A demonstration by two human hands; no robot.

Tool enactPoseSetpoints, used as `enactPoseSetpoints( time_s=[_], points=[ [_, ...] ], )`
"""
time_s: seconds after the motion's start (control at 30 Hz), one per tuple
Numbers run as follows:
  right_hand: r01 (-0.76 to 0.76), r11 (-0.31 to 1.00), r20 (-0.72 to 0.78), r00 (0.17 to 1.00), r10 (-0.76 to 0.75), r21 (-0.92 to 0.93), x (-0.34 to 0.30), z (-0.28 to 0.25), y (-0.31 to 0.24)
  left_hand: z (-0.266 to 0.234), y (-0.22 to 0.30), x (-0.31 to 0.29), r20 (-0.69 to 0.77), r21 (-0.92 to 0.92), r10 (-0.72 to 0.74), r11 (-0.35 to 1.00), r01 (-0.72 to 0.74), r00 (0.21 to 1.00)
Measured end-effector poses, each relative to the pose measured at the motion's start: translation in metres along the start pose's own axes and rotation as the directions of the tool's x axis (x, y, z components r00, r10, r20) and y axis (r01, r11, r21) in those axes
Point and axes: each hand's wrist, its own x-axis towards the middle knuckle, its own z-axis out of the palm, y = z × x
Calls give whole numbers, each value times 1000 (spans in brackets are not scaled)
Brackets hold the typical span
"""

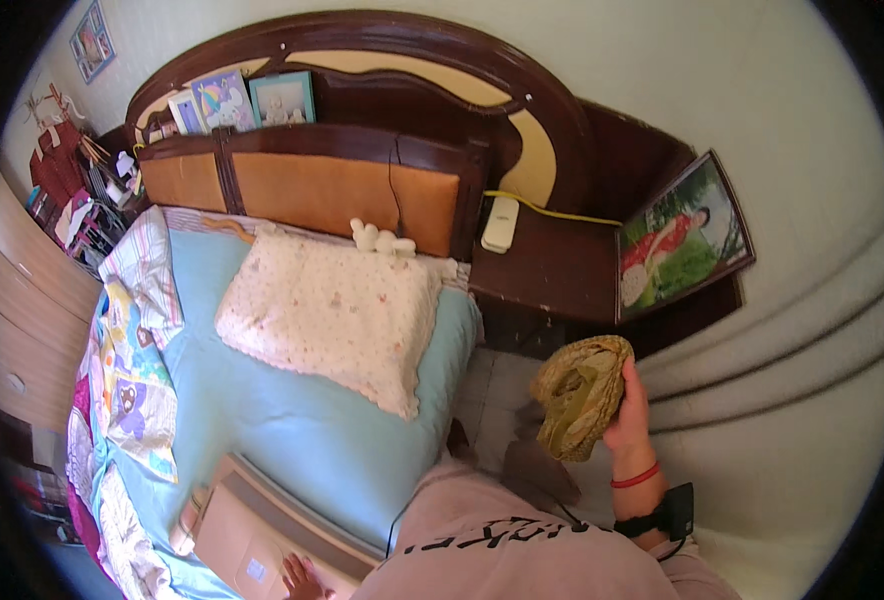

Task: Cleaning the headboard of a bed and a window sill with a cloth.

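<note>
My right hand (628,418) grips the edge of a tan-green woven straw hat (584,392), crumpled or folded, with its hollow and inner band showing. It is held up in the air to the right of the bed, over the tiled floor. A red band and a black strapped device are on that forearm. My left hand (304,579) is at the lower edge of the view, fingers apart, resting on a beige-brown plastic storage box (237,530). The box stands on the blue bed sheet (312,450) near me; its lower part is cut off.
A floral pillow (332,305) lies by the dark wooden headboard (362,40), with a white plush toy (382,238) behind it. A nightstand (552,262) at right bears a white power strip (501,224) and a framed picture (687,240). Cloths (140,390) lie along the bed's left side.
</note>
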Motion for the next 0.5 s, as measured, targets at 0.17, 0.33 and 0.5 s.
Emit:
enactPoseSetpoints(
  time_s=[0.17,0.33,0.5],
  points=[
    [16,997,95,995,-9,-78,76,39,4,103,-34,12,-259,61,75,996,-61,963],
    [68,992,147,988,-52,-107,139,94,12,-45,19,3,-17,-364,-101,927,88,995],
    [81,996,242,968,-71,-32,182,141,7,-90,34,24,26,-486,-153,861,146,988]
  ],
)
